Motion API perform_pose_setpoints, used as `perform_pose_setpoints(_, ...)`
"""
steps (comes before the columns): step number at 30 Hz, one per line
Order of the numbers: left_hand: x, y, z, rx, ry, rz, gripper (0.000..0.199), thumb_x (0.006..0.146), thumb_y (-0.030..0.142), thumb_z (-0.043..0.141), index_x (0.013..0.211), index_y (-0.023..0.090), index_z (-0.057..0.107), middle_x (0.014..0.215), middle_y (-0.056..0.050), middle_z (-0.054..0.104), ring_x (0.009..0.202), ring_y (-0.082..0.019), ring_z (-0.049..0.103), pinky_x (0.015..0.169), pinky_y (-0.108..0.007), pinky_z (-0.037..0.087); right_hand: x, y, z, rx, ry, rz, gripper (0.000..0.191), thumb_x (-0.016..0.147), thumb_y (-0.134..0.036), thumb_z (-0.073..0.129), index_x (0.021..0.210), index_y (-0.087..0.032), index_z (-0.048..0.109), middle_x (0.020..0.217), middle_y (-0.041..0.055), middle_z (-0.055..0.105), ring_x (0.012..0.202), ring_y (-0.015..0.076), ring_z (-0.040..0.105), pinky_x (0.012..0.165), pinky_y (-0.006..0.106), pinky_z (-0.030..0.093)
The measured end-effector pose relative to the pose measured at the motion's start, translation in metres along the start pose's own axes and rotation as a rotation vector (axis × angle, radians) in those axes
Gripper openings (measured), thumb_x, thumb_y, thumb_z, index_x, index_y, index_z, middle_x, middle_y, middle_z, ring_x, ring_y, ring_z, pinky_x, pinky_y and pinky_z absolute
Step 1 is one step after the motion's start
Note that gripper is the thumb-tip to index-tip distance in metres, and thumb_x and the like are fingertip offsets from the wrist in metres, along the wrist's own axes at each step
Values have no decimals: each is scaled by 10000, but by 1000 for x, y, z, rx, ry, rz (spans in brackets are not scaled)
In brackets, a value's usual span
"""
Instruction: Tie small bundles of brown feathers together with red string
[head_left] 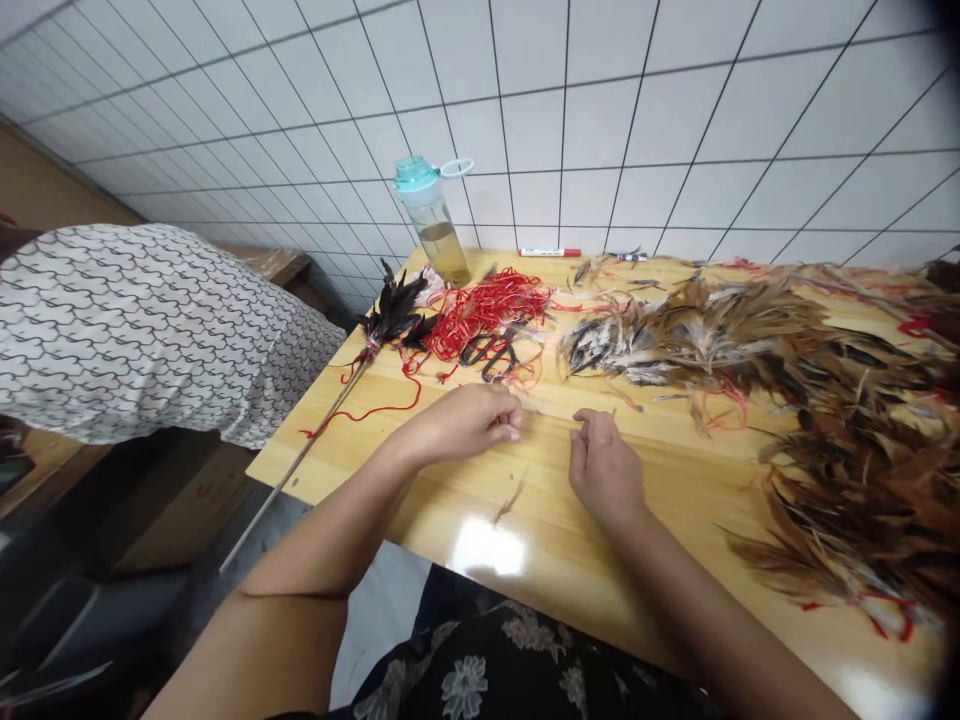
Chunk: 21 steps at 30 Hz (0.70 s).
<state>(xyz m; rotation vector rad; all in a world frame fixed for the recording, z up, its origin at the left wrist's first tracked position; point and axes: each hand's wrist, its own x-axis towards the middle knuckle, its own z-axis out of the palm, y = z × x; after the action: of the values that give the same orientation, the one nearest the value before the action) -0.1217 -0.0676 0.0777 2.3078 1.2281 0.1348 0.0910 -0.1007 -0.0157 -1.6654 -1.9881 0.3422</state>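
Above the wooden table [420, 505], my left hand [472, 425] is closed, its fingers curled in. My right hand [609, 470] faces it across a small gap, thumb and forefinger bent close together. Whatever either hand may hold is hidden or too fine to make out. Just beyond my left hand lie black-handled scissors [491, 358] and a tangle of red string [484, 312]. A small loose brown feather [511, 500] rests on the wood between my hands and the front edge. Brown and white feathers [675, 335] lie beyond my right hand.
A thin stick [300, 465] tipped with black feathers [394, 310] overhangs the table's left edge. A water bottle [442, 235] and a red-and-white marker [550, 252] are near the tiled wall. More brown feathers [862, 480] cover the right side. A person in a patterned garment [165, 330] is at left.
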Motion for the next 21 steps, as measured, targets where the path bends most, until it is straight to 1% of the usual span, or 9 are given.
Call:
perform_pose_setpoints(2,-15,4,8,-29,-118,-17,64,844,212,586,819,171,629,830,-14,644,772,-131,578,702,-239,403,-4,2,-2,-37,-30,-67,231,926,-207,384,1097,-185,538,954,72,628,718,189,580,571,292,353)
perform_pose_setpoints(5,-39,10,26,-39,-187,-75,100,835,278,621,880,189,624,892,-18,641,808,-150,584,701,-251,407,-9,8,-5,-61,-52,-102,231,917,-202,398,1091,-183,550,978,81,639,716,188,585,571,290,352)
perform_pose_setpoints(8,-59,18,45,-27,-173,-159,200,800,357,673,897,199,598,928,-31,628,898,-192,584,742,-281,423,-11,14,-6,-32,-62,-84,225,899,-203,413,1074,-186,553,941,76,647,708,191,590,567,290,350)
perform_pose_setpoints(11,-72,26,59,-19,-136,-248,226,802,373,667,916,199,577,957,-48,612,949,-219,572,777,-313,440,-9,18,-9,24,-39,-30,224,893,-230,420,1075,-192,544,897,67,647,696,192,589,558,290,345)
perform_pose_setpoints(14,-75,33,69,20,-92,-321,189,821,334,638,919,190,565,971,-63,601,945,-227,565,791,-339,452,-6,24,-13,40,-5,32,236,888,-254,426,1088,-194,537,897,70,645,704,200,593,554,293,338)
perform_pose_setpoints(16,-73,37,74,45,-78,-344,116,836,273,600,897,183,560,950,-63,601,927,-221,566,789,-341,455,-5,26,-14,39,-6,63,233,883,-254,429,1081,-194,538,889,68,647,694,203,593,550,294,332)
perform_pose_setpoints(18,-69,39,78,68,-84,-332,57,869,220,520,854,178,554,914,-62,598,904,-211,566,792,-340,455,-6,25,-15,55,-16,60,225,882,-250,428,1071,-195,539,888,67,654,694,203,596,554,294,336)
perform_pose_setpoints(21,-63,38,77,69,-82,-271,151,904,193,420,810,172,536,884,-64,592,853,-191,555,782,-333,448,-9,22,-14,114,-28,18,209,882,-247,430,1053,-197,540,914,69,666,735,203,613,575,293,360)
